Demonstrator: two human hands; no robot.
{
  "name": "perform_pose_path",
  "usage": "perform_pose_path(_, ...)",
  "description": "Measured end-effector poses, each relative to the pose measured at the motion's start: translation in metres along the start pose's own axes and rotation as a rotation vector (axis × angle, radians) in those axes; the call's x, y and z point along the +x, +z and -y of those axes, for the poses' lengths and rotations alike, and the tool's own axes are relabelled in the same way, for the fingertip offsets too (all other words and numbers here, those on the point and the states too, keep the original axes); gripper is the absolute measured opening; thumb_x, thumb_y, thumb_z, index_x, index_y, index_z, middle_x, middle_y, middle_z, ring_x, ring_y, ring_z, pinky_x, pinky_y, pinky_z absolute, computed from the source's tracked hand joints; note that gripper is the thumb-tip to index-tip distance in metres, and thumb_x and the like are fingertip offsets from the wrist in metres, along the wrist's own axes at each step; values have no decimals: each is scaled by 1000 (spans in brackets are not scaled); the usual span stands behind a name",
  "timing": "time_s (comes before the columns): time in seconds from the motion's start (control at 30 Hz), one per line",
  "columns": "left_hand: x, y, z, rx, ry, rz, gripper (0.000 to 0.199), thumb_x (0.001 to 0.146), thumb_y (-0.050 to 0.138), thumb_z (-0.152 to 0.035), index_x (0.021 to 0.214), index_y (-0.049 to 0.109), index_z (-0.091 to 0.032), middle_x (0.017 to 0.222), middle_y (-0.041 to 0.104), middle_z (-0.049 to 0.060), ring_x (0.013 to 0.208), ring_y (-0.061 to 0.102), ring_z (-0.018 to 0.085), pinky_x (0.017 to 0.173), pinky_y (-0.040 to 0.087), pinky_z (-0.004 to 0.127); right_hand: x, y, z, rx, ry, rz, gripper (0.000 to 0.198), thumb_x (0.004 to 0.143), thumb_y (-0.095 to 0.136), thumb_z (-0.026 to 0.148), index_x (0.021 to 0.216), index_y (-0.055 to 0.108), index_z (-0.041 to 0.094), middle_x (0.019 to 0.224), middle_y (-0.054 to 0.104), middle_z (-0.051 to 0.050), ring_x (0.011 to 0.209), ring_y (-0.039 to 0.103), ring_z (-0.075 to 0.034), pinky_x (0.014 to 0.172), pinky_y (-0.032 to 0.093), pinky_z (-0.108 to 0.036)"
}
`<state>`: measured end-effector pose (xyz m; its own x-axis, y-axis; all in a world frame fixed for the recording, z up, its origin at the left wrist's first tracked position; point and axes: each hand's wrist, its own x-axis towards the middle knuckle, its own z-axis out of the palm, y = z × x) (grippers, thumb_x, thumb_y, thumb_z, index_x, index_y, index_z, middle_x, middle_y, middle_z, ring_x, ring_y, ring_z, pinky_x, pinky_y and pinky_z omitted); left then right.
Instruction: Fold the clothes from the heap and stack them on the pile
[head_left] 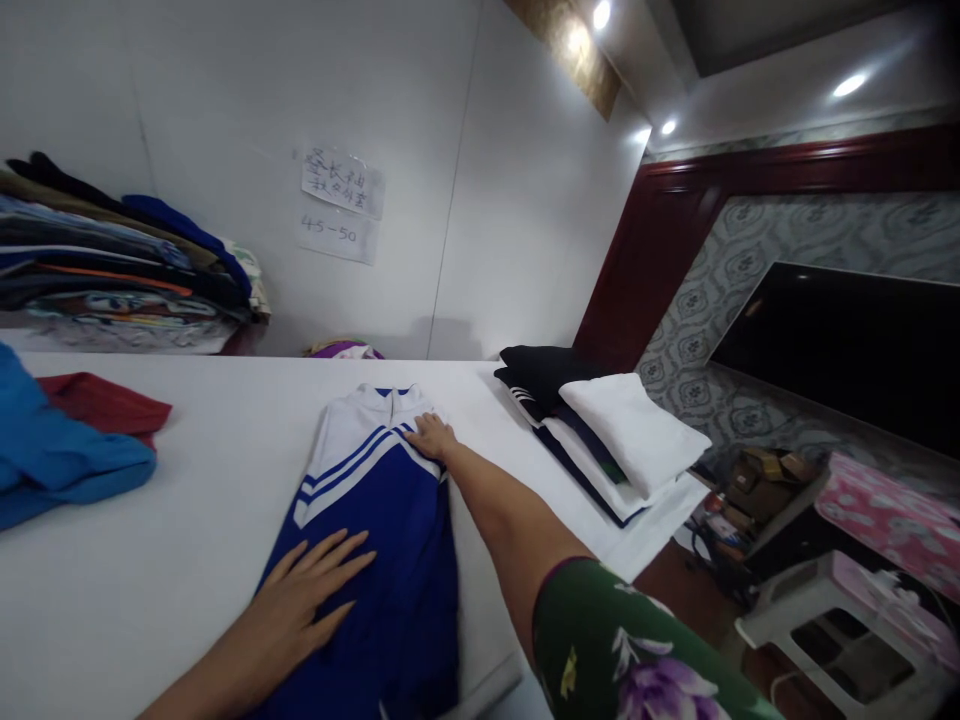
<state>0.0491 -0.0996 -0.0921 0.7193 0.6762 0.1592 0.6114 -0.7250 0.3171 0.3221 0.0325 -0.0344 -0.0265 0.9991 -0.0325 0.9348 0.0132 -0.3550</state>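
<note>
A blue and white track jacket (397,540) with striped chest bands lies on the white table (202,560), its collar pointing away from me. My left hand (307,595) rests on the lower blue part, fingers spread flat. Higher up, near the shoulder on the right side, my right hand (431,438) lies on the white and striped cloth with its fingers stretched out. Neither hand grips anything that I can see. The jacket's bottom edge runs out of view.
At the left lie a blue garment (67,450) and a red garment (109,405). Folded clothes (630,430) are stacked at the table's right edge. A tall clothes pile (112,265) stands back left. Handwritten paper signs (341,205) hang on the wall. Past the right edge is a pink-topped white stand (847,630).
</note>
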Motion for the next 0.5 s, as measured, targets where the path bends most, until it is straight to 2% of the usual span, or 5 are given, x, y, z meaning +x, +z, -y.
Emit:
perform_pose_path(0.1,-2,-7,-7,-17,20,-5,45,91,46,-42,135,51,-45,148,45,-2,138,39,31,112,26,60,-18,2,-1,29,-28,5,59,97,34,54,144,37,18,158,25,-12,147,19,-28,115,25,-53)
perform_pose_path(0.23,-3,-23,-24,-31,-27,89,46,91,46,-38,136,51,-39,150,43,2,141,35,28,114,22,58,-69,12,-13,69,-117,35,56,99,31,48,147,36,18,158,27,-10,148,18,-21,119,20,-41)
perform_pose_path(0.33,-3,-32,-32,-60,-48,126,46,92,46,-41,137,51,-36,152,41,3,142,31,27,115,19,57,-118,18,-25,134,-220,17,55,99,34,49,146,39,21,158,27,-8,147,18,-20,120,18,-43)
perform_pose_path(0.5,-5,-35,-36,-114,-43,110,45,90,48,-40,135,53,-34,151,43,4,142,33,27,115,18,58,-187,21,-35,162,-303,81,52,99,33,45,147,38,24,157,29,-7,146,23,-21,120,18,-48)
